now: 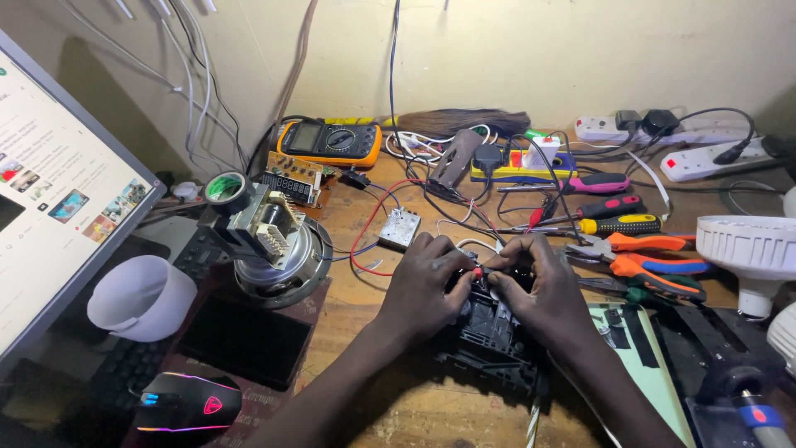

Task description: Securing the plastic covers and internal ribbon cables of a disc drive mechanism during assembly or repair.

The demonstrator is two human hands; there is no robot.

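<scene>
Both my hands meet over a black plastic electronic assembly (491, 338) lying on the wooden bench. My left hand (423, 286) pinches a small red-tipped wire end (478, 271) between thumb and forefinger. My right hand (535, 290) closes on the same spot from the other side, fingertips touching the wire and the top of the assembly. Red and black wires (365, 228) run from there toward a small metal module (400, 227). What lies under my fingers is hidden.
Pliers with orange handles (655, 265) and several screwdrivers (618, 224) lie to the right. A multimeter (330, 143), power strips (713, 158), a motor unit (278, 241), tape roll (224, 187), white cup (141, 299), monitor (50, 191), mouse (186, 402) and white lamp housing (750, 249) surround the bench.
</scene>
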